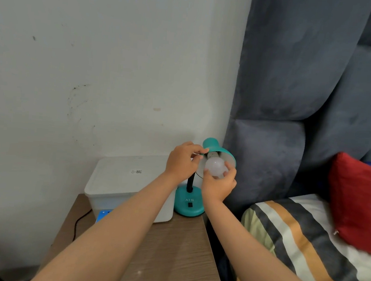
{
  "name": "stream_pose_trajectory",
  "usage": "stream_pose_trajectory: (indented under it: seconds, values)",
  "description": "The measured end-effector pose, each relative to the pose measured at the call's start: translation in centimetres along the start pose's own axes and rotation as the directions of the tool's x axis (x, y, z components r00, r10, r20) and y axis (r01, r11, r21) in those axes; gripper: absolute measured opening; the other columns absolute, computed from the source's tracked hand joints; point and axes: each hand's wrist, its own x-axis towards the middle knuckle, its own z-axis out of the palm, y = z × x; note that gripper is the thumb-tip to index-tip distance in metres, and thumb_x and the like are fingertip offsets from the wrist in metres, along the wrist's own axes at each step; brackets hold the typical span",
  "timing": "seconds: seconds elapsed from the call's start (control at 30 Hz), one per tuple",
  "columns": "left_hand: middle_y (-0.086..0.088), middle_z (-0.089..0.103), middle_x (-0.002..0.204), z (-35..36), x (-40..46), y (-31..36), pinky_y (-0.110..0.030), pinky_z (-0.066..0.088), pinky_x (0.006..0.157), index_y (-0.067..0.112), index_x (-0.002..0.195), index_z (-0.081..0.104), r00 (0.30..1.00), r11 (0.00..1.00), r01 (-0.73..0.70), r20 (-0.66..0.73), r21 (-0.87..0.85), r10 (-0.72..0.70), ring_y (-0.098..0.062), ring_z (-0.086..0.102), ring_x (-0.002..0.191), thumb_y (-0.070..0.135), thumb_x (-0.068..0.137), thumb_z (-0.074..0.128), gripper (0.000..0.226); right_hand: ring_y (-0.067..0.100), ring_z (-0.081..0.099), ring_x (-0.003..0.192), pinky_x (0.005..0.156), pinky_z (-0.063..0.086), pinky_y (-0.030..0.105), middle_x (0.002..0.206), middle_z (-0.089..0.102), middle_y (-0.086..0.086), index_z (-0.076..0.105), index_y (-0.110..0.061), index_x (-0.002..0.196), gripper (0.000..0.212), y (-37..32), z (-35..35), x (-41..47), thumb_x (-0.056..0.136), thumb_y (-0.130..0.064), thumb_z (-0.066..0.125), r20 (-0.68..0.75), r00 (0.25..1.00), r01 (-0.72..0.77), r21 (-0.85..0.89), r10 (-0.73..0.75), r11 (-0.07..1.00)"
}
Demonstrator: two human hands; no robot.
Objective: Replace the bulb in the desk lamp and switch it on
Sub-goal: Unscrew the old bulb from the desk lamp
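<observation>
A teal desk lamp stands at the far right corner of the wooden bedside table (pixel 170 251). Its round base (pixel 189 204) carries a black rocker switch (pixel 189 204), and a black neck rises to the tilted teal shade (pixel 220 151). A white frosted bulb (pixel 214 167) sits at the mouth of the shade, unlit. My right hand (pixel 219 183) cups the bulb from below with the fingers around it. My left hand (pixel 182 161) grips the left rim of the shade. The socket is mostly hidden by my fingers.
A white lidded plastic box (pixel 122 179) stands left of the lamp, touching its base. Something blue (pixel 104 214) and a black cable (pixel 78 220) lie at its front left. A grey padded headboard (pixel 296 94) and a bed with striped bedding (pixel 293 250) and red pillow (pixel 358 200) lie right.
</observation>
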Motion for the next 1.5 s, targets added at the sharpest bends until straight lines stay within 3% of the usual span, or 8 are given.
stream_pose_trajectory:
  seconds: [0.1, 0.3, 0.53, 0.77, 1.0, 1.1, 1.3, 1.5]
  values:
    - [-0.005, 0.066, 0.095, 0.1, 0.0, 0.0, -0.038, 0.056, 0.081, 0.017, 0.103, 0.07, 1.0, 1.0, 0.008, -0.003, -0.005, -0.008, -0.017, 0.065, 0.083, 0.007, 0.085, 0.061, 0.023, 0.028, 0.056, 0.098, 0.079, 0.05, 0.031, 0.12, 0.036, 0.007, 0.051, -0.022, 0.119, 0.056, 0.3, -0.1, 0.1, 0.073, 0.001, 0.072, 0.011, 0.999, 0.044, -0.024, -0.044, 0.999]
    - [-0.004, 0.066, 0.097, 0.1, -0.1, 0.0, -0.037, 0.056, 0.08, 0.019, 0.104, 0.07, 1.0, 1.0, 0.01, 0.0, -0.003, -0.01, -0.018, 0.066, 0.085, 0.008, 0.085, 0.061, 0.023, 0.028, 0.052, 0.117, 0.083, 0.041, 0.028, 0.136, 0.043, 0.014, 0.032, -0.012, 0.14, 0.073, -0.4, 0.3, -0.1, 0.081, -0.032, 0.07, -0.033, 0.995, -0.096, 0.064, 0.098, 0.993]
    - [-0.004, 0.065, 0.096, 0.2, -0.2, -0.1, -0.035, 0.056, 0.079, 0.019, 0.104, 0.07, 1.0, 1.0, 0.009, -0.005, 0.002, -0.009, -0.018, 0.066, 0.085, 0.007, 0.085, 0.06, 0.024, 0.03, 0.055, 0.105, 0.082, 0.05, 0.03, 0.127, 0.035, 0.01, 0.052, -0.02, 0.121, 0.057, -0.1, 0.1, 0.0, 0.073, 0.002, 0.073, 0.001, 1.0, 0.008, 0.01, -0.008, 1.0]
    - [-0.002, 0.065, 0.094, 0.4, -0.2, -0.1, -0.037, 0.056, 0.081, 0.02, 0.103, 0.07, 1.0, 1.0, 0.011, -0.007, -0.003, -0.011, -0.016, 0.066, 0.084, 0.007, 0.085, 0.061, 0.024, 0.023, 0.054, 0.105, 0.079, 0.042, 0.028, 0.135, 0.042, 0.01, 0.034, -0.02, 0.142, 0.076, -0.5, -0.2, -0.2, 0.078, -0.032, 0.074, -0.016, 0.995, -0.094, 0.049, 0.095, 0.994]
    - [0.0, 0.064, 0.093, 0.3, -0.2, 0.0, -0.036, 0.056, 0.08, 0.02, 0.103, 0.07, 1.0, 1.0, 0.022, -0.009, -0.002, -0.022, -0.014, 0.065, 0.083, 0.008, 0.085, 0.061, 0.023, 0.018, 0.051, 0.094, 0.076, 0.047, 0.027, 0.125, 0.046, 0.013, 0.057, -0.016, 0.12, 0.053, -0.6, -0.6, 0.0, 0.072, -0.002, 0.076, 0.033, 0.999, -0.013, 0.044, 0.012, 0.999]
    - [0.0, 0.064, 0.093, 0.3, -0.2, 0.1, -0.035, 0.056, 0.08, 0.021, 0.102, 0.07, 1.0, 1.0, 0.026, -0.009, -0.002, -0.026, -0.015, 0.065, 0.084, 0.009, 0.086, 0.061, 0.023, 0.019, 0.056, 0.093, 0.079, 0.05, 0.027, 0.125, 0.049, 0.014, 0.059, -0.018, 0.122, 0.052, -0.4, -0.7, 0.1, 0.073, -0.01, 0.077, 0.022, 0.999, 0.037, 0.069, -0.039, 0.997]
    - [-0.001, 0.064, 0.093, 0.4, -0.4, 0.2, -0.035, 0.056, 0.078, 0.02, 0.103, 0.07, 1.0, 1.0, 0.022, -0.012, 0.008, -0.022, -0.015, 0.065, 0.084, 0.009, 0.086, 0.061, 0.023, 0.023, 0.058, 0.109, 0.086, 0.049, 0.031, 0.128, 0.053, 0.01, 0.043, -0.02, 0.136, 0.065, -0.5, -0.8, -0.2, 0.08, -0.039, 0.07, -0.005, 0.991, -0.134, 0.078, 0.135, 0.988]
    - [-0.002, 0.065, 0.094, 0.4, -0.4, 0.3, -0.037, 0.056, 0.079, 0.021, 0.102, 0.07, 0.999, 1.0, 0.03, -0.017, 0.002, -0.03, -0.015, 0.066, 0.084, 0.008, 0.085, 0.061, 0.023, 0.026, 0.059, 0.108, 0.089, 0.051, 0.037, 0.123, 0.057, 0.009, 0.05, -0.017, 0.126, 0.058, -0.9, -0.8, -0.3, 0.076, -0.028, 0.076, 0.002, 0.988, -0.155, 0.068, 0.156, 0.985]
